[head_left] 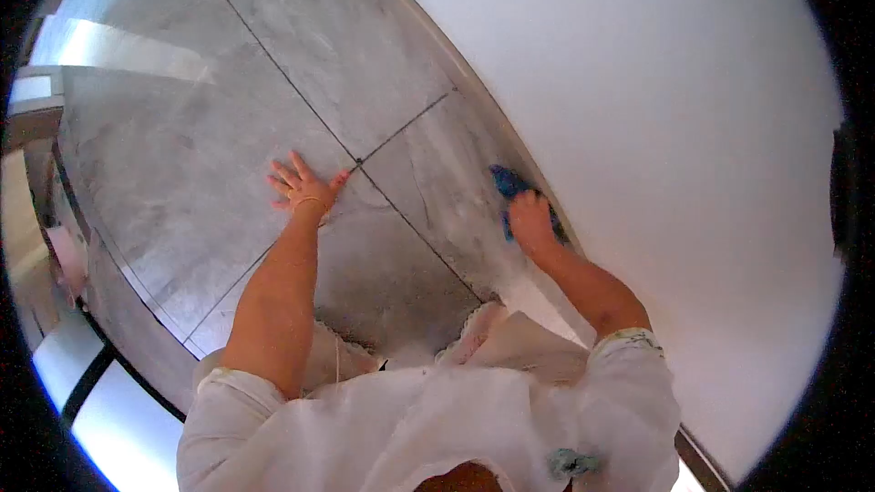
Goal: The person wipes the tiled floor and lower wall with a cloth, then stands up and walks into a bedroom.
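My left hand (308, 189) lies flat on the grey tiled floor (182, 164), fingers spread, close to where the dark joints cross. Under my right hand (532, 216) is a blue cloth (509, 182), bunched up and pressed to the floor beside the foot of the wall. Parts of the cloth stick out past my fingers on both sides; the rest is hidden beneath the hand.
A white wall (693, 146) rises on the right, with a narrow skirting strip (474, 82) along its base. My knees are on the floor just below my hands. At the left edge stand a pinkish item (68, 260) and a dark-framed pale panel (128, 419).
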`<state>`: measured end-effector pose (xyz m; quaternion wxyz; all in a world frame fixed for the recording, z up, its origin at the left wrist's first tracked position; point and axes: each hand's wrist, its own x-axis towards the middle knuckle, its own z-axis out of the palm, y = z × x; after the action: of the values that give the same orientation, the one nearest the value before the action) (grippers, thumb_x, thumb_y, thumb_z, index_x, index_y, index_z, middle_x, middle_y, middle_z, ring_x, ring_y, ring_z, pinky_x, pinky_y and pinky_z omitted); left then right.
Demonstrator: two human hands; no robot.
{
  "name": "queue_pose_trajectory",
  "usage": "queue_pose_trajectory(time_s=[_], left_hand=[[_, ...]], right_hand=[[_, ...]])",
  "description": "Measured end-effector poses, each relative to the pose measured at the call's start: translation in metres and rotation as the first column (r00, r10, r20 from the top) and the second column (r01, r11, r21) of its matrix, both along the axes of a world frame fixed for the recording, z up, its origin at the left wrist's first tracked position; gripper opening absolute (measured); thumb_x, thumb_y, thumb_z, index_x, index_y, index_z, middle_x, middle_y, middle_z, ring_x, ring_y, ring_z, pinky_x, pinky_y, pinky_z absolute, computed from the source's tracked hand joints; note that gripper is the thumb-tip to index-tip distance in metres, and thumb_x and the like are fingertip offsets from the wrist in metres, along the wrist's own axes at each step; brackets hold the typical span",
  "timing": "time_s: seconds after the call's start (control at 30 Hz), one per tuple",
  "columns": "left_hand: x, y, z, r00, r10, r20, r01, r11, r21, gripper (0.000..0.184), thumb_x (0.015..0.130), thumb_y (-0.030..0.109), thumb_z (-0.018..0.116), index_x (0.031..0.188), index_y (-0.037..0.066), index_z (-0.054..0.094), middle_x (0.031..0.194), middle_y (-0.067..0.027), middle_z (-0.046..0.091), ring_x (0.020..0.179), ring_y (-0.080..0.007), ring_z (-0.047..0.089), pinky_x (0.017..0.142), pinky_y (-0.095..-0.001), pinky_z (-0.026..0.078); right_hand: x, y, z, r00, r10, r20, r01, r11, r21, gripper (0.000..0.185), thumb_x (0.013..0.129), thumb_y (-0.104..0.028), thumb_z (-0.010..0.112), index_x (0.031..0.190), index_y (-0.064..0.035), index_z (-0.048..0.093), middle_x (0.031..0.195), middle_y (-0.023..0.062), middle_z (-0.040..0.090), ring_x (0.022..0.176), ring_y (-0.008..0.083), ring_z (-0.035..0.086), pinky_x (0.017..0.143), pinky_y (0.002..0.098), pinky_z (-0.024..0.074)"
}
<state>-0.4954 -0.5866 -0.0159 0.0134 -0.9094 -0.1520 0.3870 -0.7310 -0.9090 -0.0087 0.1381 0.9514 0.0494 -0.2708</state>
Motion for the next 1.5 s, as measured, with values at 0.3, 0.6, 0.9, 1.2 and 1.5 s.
queue_pose_trajectory(time_s=[0.3,0.6,0.9,1.2,1.5], left_hand=[[-0.001,0.012,-0.002,0.999,-0.018,0.039,0.020,0.998,-0.055,0.117,0.064,0.071,0.061,0.144,0.017,-0.006,0.146,-0.0166,-0.021,0.133,-0.0410,-0.017,0.099,-0.0678,0.008],[0.011,0.012,0.005,0.998,-0.025,-0.058,0.024,1.000,-0.011,0.114,0.066,0.076,0.052,0.143,0.020,-0.009,0.148,-0.0152,-0.017,0.135,-0.0376,-0.016,0.102,-0.0634,0.004],[0.003,0.013,0.001,1.000,-0.012,-0.021,0.011,0.999,-0.051,0.114,0.066,0.072,0.056,0.144,0.017,-0.006,0.147,-0.0168,-0.017,0.134,-0.0385,-0.017,0.100,-0.0653,0.006],[0.008,0.004,0.001,1.000,-0.008,0.003,0.008,1.000,0.009,0.116,0.064,0.072,0.059,0.144,0.020,-0.007,0.147,-0.0152,-0.018,0.135,-0.0373,-0.014,0.101,-0.0650,0.010],[-0.002,-0.006,0.003,1.000,-0.002,0.013,0.002,1.000,0.024,0.112,0.067,0.071,0.057,0.143,0.022,-0.010,0.147,-0.0148,-0.019,0.135,-0.0373,-0.014,0.101,-0.0646,0.011]], right_hand=[[0.311,0.071,-0.004,0.783,0.408,0.470,-0.306,0.910,-0.280,0.029,0.078,-0.013,0.051,0.102,-0.0008,0.063,0.112,0.0126,0.054,0.104,0.0246,0.044,0.081,0.0354,0.0357],[0.032,0.015,-0.033,0.972,-0.202,0.120,0.194,0.978,0.072,0.027,0.077,-0.013,0.050,0.098,0.0004,0.061,0.103,0.0162,0.054,0.096,0.0310,0.048,0.077,0.0444,0.0382],[0.293,0.076,-0.076,0.777,-0.245,0.580,0.101,0.958,0.269,0.014,0.076,-0.012,0.050,0.079,-0.0067,0.062,0.086,0.0099,0.056,0.091,0.0268,0.049,0.073,0.0422,0.0402],[0.252,0.055,-0.026,0.881,-0.056,0.469,0.024,0.997,0.074,0.022,0.077,-0.014,0.051,0.093,-0.0031,0.063,0.101,0.0095,0.057,0.104,0.0247,0.045,0.078,0.0393,0.0401],[-0.078,-0.006,0.042,0.921,-0.386,-0.059,0.386,0.922,-0.020,0.021,0.072,-0.010,0.055,0.088,-0.0025,0.065,0.088,0.0103,0.059,0.097,0.0294,0.049,0.081,0.0442,0.0419]])
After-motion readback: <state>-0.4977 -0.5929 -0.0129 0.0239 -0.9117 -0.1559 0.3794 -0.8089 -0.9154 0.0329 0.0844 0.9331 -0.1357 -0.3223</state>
